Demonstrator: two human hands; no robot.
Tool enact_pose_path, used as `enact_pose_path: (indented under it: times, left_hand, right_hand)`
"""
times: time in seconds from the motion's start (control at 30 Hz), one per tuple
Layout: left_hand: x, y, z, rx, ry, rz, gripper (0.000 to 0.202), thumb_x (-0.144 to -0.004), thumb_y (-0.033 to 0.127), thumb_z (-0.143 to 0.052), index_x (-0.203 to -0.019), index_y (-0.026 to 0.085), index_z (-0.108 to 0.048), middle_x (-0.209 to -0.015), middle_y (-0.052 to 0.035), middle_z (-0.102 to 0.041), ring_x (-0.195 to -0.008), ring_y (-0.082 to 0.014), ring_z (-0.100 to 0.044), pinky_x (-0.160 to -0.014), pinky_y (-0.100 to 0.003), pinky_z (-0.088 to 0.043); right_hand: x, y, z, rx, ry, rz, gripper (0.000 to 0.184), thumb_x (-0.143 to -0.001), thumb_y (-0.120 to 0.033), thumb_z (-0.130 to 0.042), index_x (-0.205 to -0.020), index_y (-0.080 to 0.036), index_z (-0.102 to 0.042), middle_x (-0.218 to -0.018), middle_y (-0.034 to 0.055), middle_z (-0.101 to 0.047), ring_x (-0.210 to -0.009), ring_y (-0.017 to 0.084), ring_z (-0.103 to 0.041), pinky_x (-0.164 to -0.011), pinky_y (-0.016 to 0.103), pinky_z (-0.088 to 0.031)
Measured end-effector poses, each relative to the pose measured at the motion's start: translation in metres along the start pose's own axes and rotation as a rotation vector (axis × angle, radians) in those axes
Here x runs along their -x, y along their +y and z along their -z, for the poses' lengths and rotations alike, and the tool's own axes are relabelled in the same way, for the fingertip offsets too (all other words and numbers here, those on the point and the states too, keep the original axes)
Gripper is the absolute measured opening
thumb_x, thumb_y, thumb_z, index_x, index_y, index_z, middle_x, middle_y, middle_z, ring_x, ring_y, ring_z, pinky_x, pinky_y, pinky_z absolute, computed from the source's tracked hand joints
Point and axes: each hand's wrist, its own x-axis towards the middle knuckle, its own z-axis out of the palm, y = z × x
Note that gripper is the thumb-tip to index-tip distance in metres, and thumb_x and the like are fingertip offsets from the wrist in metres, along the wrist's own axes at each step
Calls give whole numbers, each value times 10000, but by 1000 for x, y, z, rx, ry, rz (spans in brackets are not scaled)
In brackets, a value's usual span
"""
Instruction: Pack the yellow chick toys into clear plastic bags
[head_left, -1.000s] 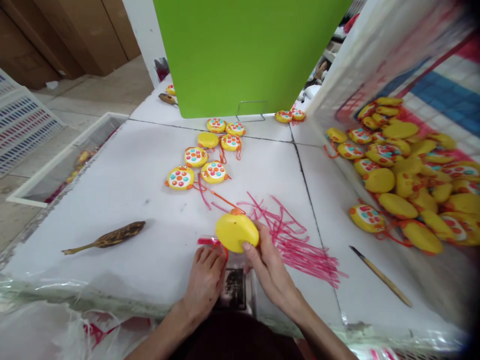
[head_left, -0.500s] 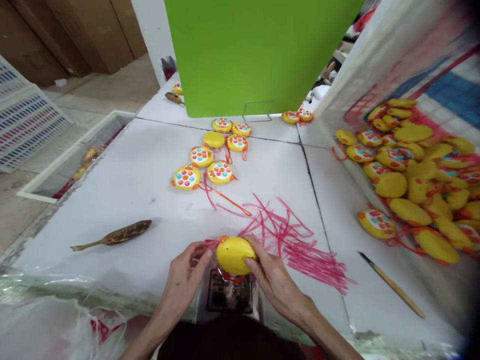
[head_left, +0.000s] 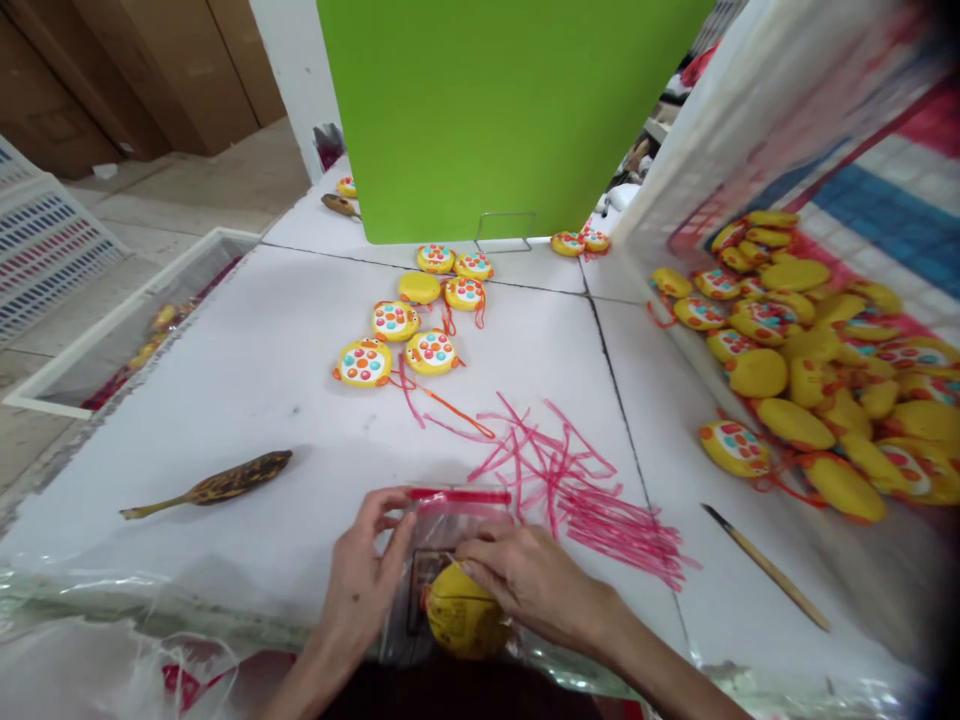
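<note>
A clear plastic bag (head_left: 405, 640) with a pink-red strip along its top edge lies at the table's front edge. Inside its lower part is a yellow animal-shaped toy (head_left: 466, 612), back side up, with dark print showing over it. My left hand (head_left: 367, 560) pinches the bag's upper left edge beside the strip. Just above the toy, the curled fingers of my right hand (head_left: 536, 580) close on the bag's film; their tips are partly hidden. Pink strips (head_left: 622, 535) lie loose to the right of the bag.
Several similar toys (head_left: 364, 362) with coloured dots lie mid-table; many more fill a bin (head_left: 675, 240) at right. A spotted brown banana (head_left: 236, 480) lies left, a wooden-handled tool (head_left: 772, 570) right. A green board (head_left: 510, 110) stands behind.
The yellow toy went from my right hand down into the bag. The bag's pink-topped opening now spreads between my hands. My right hand has moved lower, and the view has shifted slightly.
</note>
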Motion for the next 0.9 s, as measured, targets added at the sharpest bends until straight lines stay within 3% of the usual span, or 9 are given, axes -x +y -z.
enact_pose_path:
  times: [0.07,0.17,0.27,0.37,0.47,0.57,0.7,0.77,0.9]
  left_hand:
    - [1,0,10,52,18,60,291,-797,427,-532,-985,206,-523,-973,-57,-666,-898,-209,-616,-768,-295,-471]
    - [0,4,12,71,-167,102,311,-790,434,-539,-976,185,-557,-845,-53,-696,-807,-212,-643,-718,-288,-487]
    - [-6,5,0,84,-312,56,275,-801,377,-528,-962,167,-602,-846,-58,-697,-794,-213,-645,-703,-282,-486]
    - [-13,0,-10,99,-326,12,257,-816,353,-497,-879,149,-642,-778,-51,-683,-755,-207,-627,-701,-285,-477]
    - [-16,-4,-8,92,-319,-2,288,-833,376,-472,-839,150,-651,-729,-35,-666,-734,-195,-610,-684,-275,-467]
    - [-13,-4,2,-35,-235,-10,305,-832,421,-473,-825,170,-647,-733,-26,-666,-707,-187,-603,-649,-266,-459]
    - [-6,-1,20,-243,121,-4,396,-787,497,-505,-1056,215,-574,-1040,-57,-644,-834,-220,-608,-600,-275,-466]
    - [-1,-1,27,-262,164,39,371,-781,510,-506,-998,222,-592,-999,-51,-661,-867,-229,-612,-630,-281,-474]
    - [2,0,23,-11,-208,150,350,-801,474,-499,-975,187,-598,-798,-42,-699,-800,-216,-643,-704,-296,-493]
  right_hand:
    - [1,0,-4,-12,30,-6,270,-936,-265,-381,-992,-230,-643,-915,37,-657,-810,164,-619,-707,253,-458]
    - [1,2,-10,3,61,-10,264,-933,-269,-390,-988,-226,-645,-887,35,-652,-770,153,-612,-674,238,-442]
    - [-1,3,-15,32,107,-16,251,-927,-257,-403,-941,-213,-650,-856,33,-650,-743,151,-607,-654,233,-427]
    - [-6,1,-19,51,185,-27,211,-912,-239,-433,-919,-207,-642,-837,29,-648,-757,157,-603,-656,234,-416]
    - [-11,-3,-20,50,237,-51,192,-901,-222,-453,-846,-193,-634,-772,20,-634,-696,145,-590,-613,228,-398]
    - [-13,-5,-21,20,260,-53,199,-902,-222,-461,-799,-184,-628,-742,13,-624,-679,138,-584,-600,222,-387]
    - [-12,-4,-23,-28,257,-47,189,-903,-227,-465,-850,-186,-642,-777,19,-641,-709,144,-599,-615,221,-396]
    - [-11,-3,-24,-47,258,-46,193,-904,-228,-461,-873,-189,-648,-794,24,-648,-721,147,-603,-626,222,-405]
    - [-10,-4,-22,-72,260,-38,196,-899,-197,-459,-868,-185,-652,-795,26,-649,-711,141,-600,-623,217,-417]
